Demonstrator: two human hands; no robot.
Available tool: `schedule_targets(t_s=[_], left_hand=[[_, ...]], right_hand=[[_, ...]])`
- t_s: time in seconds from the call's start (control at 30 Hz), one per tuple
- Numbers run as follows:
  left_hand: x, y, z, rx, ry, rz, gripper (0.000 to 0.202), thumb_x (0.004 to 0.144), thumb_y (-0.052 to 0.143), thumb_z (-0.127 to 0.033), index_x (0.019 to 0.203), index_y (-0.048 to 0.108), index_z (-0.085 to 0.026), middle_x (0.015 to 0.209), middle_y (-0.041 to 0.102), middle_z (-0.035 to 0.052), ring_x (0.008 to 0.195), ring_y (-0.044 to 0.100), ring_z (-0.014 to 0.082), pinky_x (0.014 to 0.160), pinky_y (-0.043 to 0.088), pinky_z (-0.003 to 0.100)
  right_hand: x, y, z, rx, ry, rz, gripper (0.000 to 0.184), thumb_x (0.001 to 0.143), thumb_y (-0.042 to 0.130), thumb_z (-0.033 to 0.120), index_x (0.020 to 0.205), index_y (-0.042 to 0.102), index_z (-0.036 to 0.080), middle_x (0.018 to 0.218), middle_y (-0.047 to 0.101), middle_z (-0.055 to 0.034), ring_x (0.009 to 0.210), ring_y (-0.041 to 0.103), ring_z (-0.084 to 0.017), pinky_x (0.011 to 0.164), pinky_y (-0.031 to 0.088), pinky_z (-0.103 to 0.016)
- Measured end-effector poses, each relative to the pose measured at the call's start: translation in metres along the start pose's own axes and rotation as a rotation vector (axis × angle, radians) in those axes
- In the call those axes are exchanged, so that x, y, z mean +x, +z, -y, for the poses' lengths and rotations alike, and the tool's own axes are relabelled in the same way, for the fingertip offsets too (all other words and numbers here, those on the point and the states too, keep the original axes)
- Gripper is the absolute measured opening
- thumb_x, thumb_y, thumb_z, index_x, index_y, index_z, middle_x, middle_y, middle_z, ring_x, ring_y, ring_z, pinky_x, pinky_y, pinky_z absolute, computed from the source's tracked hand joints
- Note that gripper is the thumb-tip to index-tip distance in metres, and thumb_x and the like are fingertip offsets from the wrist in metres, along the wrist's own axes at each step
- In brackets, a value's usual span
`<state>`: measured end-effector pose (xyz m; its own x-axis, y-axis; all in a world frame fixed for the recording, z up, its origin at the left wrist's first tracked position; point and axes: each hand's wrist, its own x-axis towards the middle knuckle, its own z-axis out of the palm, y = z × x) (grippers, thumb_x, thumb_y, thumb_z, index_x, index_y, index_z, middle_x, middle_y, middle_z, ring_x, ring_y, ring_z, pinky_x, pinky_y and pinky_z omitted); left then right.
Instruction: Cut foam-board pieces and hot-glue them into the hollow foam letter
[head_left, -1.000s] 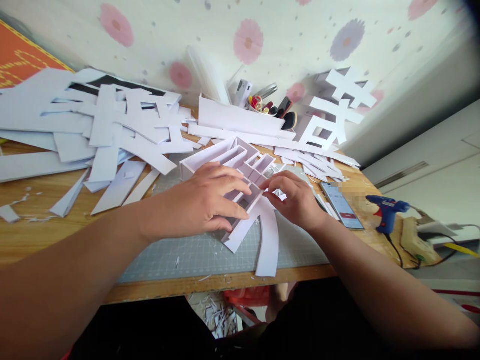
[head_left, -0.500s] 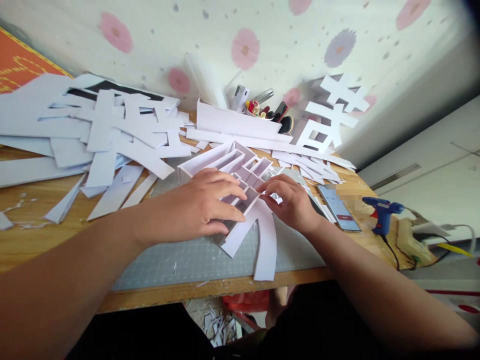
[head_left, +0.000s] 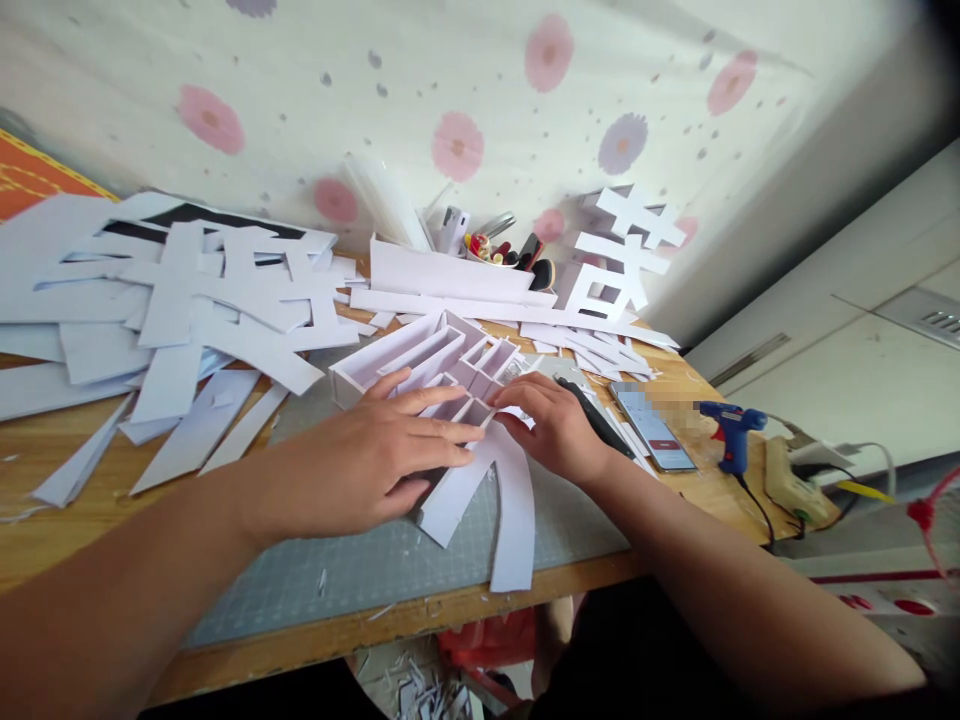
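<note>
A white foam-board model [head_left: 420, 355] with several walled cells lies on a grey cutting mat [head_left: 375, 560]. My left hand [head_left: 360, 465] lies flat on the model's near part, fingers stretched out and pressing it down. My right hand [head_left: 551, 425] is at the model's right edge, fingers curled and pinching a small wall piece there. A curved white strip [head_left: 517, 520] runs from the model toward the table's front edge.
Piles of white cut-out strips [head_left: 187, 310] cover the left and back of the wooden table. A phone [head_left: 651, 427], a black tool [head_left: 592, 415] and a blue glue gun [head_left: 727, 435] lie to the right. A pen holder [head_left: 499, 250] and a white cut-out character [head_left: 622, 250] stand at the back.
The view has shifted, so everything sits lower and further left in the picture. Both hands stay on the model; my left fingers have spread a little flatter.
</note>
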<state>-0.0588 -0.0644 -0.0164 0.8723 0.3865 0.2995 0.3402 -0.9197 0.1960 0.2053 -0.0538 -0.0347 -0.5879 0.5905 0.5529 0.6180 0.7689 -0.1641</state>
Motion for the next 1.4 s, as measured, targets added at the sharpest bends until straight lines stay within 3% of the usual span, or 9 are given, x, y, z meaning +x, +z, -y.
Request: schedule_targets(t_s=[0.3,0.37,0.63,0.8,0.93,1.1,1.23,1.33,1.4], left_hand=[[-0.001,0.003,0.003,-0.039,-0.014,0.004,0.049,0.079,0.056,-0.011,0.123,0.058,-0.032,0.136,0.06,0.0008,0.141,0.035,0.0276,0.115,-0.003,0.061],[-0.001,0.004,0.004,-0.035,-0.017,0.01,0.051,0.078,0.056,-0.01,0.124,0.057,-0.033,0.136,0.059,0.0003,0.141,0.034,0.0272,0.115,-0.004,0.06],[-0.002,0.004,0.006,-0.014,-0.024,0.019,0.049,0.083,0.051,-0.01,0.125,0.057,-0.034,0.137,0.059,-0.0029,0.14,0.037,0.0252,0.117,-0.002,0.06],[-0.002,0.006,0.008,0.0,-0.013,0.003,0.052,0.082,0.047,-0.005,0.125,0.058,-0.033,0.134,0.062,-0.0015,0.137,0.04,0.0247,0.117,0.003,0.06],[-0.001,0.006,0.012,0.023,0.017,-0.026,0.05,0.085,0.049,-0.008,0.125,0.058,-0.035,0.132,0.063,-0.0018,0.134,0.045,0.0261,0.116,0.005,0.063],[0.0,0.008,0.014,0.036,0.031,-0.063,0.043,0.088,0.051,-0.014,0.124,0.059,-0.036,0.127,0.066,-0.0023,0.13,0.05,0.0255,0.117,0.007,0.06],[0.001,0.013,0.015,0.077,0.037,-0.095,0.037,0.09,0.052,-0.019,0.122,0.06,-0.035,0.126,0.067,-0.0036,0.127,0.052,0.0233,0.118,0.006,0.056],[0.002,0.015,0.015,0.118,0.061,-0.138,0.033,0.09,0.053,-0.021,0.119,0.061,-0.035,0.125,0.068,-0.0053,0.123,0.054,0.0214,0.118,0.005,0.051],[0.002,0.015,0.015,0.125,0.064,-0.14,0.032,0.089,0.053,-0.02,0.117,0.061,-0.036,0.125,0.068,-0.0067,0.121,0.054,0.0208,0.118,0.008,0.049]], right_hand=[[-0.001,-0.008,-0.001,0.176,0.034,-0.066,0.012,0.086,0.057,0.013,0.095,0.058,0.021,0.1,0.067,-0.007,0.094,0.064,-0.017,0.082,0.053,-0.036],[-0.001,-0.013,0.0,0.227,0.069,-0.099,0.006,0.084,0.061,0.016,0.085,0.057,0.021,0.092,0.066,-0.0058,0.087,0.063,-0.016,0.077,0.053,-0.034],[-0.01,-0.031,-0.012,0.37,0.362,-0.17,0.026,0.081,0.062,0.025,0.061,0.046,0.02,0.063,0.052,0.0023,0.057,0.047,-0.01,0.054,0.041,-0.025],[-0.033,-0.057,-0.044,0.107,0.607,-0.013,0.007,0.08,0.059,0.026,0.078,0.059,0.019,0.067,0.058,0.0015,0.059,0.052,-0.012,0.056,0.043,-0.025],[-0.059,-0.075,-0.056,-0.132,0.715,0.173,0.009,0.079,0.06,0.027,0.082,0.064,0.02,0.072,0.066,-0.0018,0.064,0.057,-0.016,0.06,0.044,-0.028],[-0.074,-0.065,-0.053,-0.183,0.786,0.259,0.04,0.076,0.067,0.03,0.114,0.065,0.019,0.099,0.071,-0.0132,0.084,0.064,-0.028,0.074,0.047,-0.04],[-0.07,-0.062,-0.058,-0.15,0.833,0.266,0.043,0.079,0.061,0.024,0.122,0.064,0.026,0.105,0.071,-0.01,0.09,0.066,-0.027,0.08,0.048,-0.039],[-0.07,-0.082,-0.058,0.06,0.914,0.141,0.034,0.089,0.047,0.029,0.118,0.066,0.024,0.092,0.073,-0.0076,0.069,0.067,-0.019,0.067,0.052,-0.032],[-0.071,-0.099,-0.049,0.473,0.941,-0.109,0.04,0.09,0.046,0.038,0.122,0.061,0.02,0.092,0.072,-0.0095,0.064,0.067,-0.018,0.061,0.054,-0.033]])
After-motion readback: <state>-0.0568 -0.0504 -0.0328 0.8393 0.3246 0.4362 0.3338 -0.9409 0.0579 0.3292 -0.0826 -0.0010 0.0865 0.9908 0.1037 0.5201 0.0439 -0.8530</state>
